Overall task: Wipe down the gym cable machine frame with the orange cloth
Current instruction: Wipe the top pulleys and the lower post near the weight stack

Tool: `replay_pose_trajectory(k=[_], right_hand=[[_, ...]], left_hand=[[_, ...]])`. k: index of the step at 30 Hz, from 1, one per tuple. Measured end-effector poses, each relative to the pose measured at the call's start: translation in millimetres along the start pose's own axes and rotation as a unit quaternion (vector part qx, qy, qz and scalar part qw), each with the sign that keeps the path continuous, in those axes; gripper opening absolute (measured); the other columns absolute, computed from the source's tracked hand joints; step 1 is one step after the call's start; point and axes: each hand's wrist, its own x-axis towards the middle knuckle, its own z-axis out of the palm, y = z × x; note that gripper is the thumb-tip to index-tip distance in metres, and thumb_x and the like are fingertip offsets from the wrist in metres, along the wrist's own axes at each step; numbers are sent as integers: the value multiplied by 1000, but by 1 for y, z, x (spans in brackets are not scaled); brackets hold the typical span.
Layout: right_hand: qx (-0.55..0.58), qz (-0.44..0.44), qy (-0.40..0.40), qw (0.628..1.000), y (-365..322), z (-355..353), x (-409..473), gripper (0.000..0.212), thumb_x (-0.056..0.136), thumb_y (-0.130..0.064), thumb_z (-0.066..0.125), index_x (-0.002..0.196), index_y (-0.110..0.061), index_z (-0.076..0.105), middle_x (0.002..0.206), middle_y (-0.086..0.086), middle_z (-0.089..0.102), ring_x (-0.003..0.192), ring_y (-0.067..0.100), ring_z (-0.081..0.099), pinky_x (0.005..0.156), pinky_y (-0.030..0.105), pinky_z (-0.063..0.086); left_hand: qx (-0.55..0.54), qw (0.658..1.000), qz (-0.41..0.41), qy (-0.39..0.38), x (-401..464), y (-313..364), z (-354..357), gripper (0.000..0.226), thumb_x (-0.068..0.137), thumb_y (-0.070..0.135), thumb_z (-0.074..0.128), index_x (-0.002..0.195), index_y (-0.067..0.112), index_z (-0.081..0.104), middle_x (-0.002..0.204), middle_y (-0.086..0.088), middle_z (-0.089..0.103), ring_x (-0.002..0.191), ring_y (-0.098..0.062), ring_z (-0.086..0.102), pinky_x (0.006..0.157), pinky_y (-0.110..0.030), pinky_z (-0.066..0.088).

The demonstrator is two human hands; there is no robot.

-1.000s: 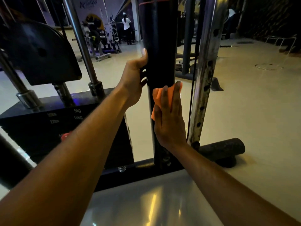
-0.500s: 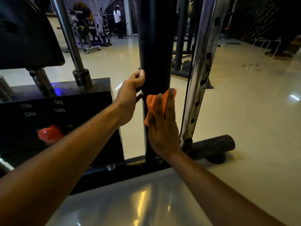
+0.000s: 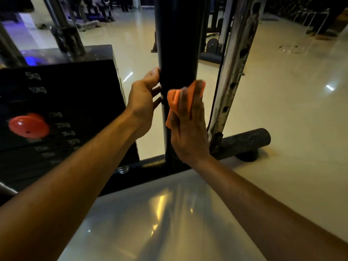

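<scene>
The right hand (image 3: 190,127) pressed the cloth (image 3: 174,102) flat on the post (image 3: 177,46); the left hand (image 3: 144,102) gripped the post.

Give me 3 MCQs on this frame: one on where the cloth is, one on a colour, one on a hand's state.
1. Where is the cloth?
A. On the floor
B. Pressed against the black post
C. Draped over the weight stack

2. What colour is the pin knob on the weight stack?
A. Red
B. Green
C. White

3. How is the right hand working?
A. Curled into an empty fist
B. Hanging away from the machine
C. Fingers straight, pressing the cloth flat

Answers:
1. B: the cloth sits between the right palm and the black post, above the base.
2. A: the round knob shows red against the dark plates.
3. C: the fingers lie flat over the cloth on the post, while the left hand grips the post's other side.
</scene>
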Motion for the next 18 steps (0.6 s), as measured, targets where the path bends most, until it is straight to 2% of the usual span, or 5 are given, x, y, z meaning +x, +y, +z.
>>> replay_pose_trajectory(k=[3, 6, 11, 15, 18], right_hand=[[-8, 9, -32, 999, 16, 14, -38, 86, 117, -42, 43, 163, -49, -29, 176, 4, -33, 168, 40, 2, 127, 69, 26], [17, 13, 10, 1000, 9, 11, -20, 81, 118, -44, 39, 164, -47, -27, 177, 7, -28, 169, 35, -3, 128, 67, 29], [86, 73, 72, 991, -4, 20, -3, 72, 117, -33, 43, 169, -18, -6, 178, 26, -12, 169, 37, 0, 127, 60, 37], [-17, 39, -5, 999, 18, 43, -59, 100, 114, -26, 56, 165, -42, -29, 174, 4, -37, 167, 44, -3, 126, 65, 35], [-50, 37, -55, 997, 38, 51, -101, 90, 117, -36, 47, 166, -38, -28, 178, 11, -26, 166, 47, -7, 128, 70, 21]], left_hand=[[23, 999, 24, -12, -1, -8, -1, 59, 98, 45, 49, 152, 22, 56, 144, 3, 66, 136, -20, 60, 120, -47, 46], [31, 999, 29, -14, -1, -24, -3, 60, 98, 45, 49, 153, 21, 53, 145, 2, 65, 137, -20, 60, 121, -50, 44], [27, 1000, 6, -7, -7, -55, -9, 67, 95, 48, 51, 157, 24, 49, 151, 2, 61, 140, -21, 57, 122, -52, 43], [22, 1000, -8, -11, -12, -73, -13, 67, 95, 44, 50, 158, 22, 48, 154, 1, 58, 143, -22, 55, 122, -51, 44], [10, 1000, -20, -13, -15, -85, -15, 64, 96, 42, 50, 157, 20, 50, 153, 1, 60, 143, -22, 55, 123, -51, 42]])
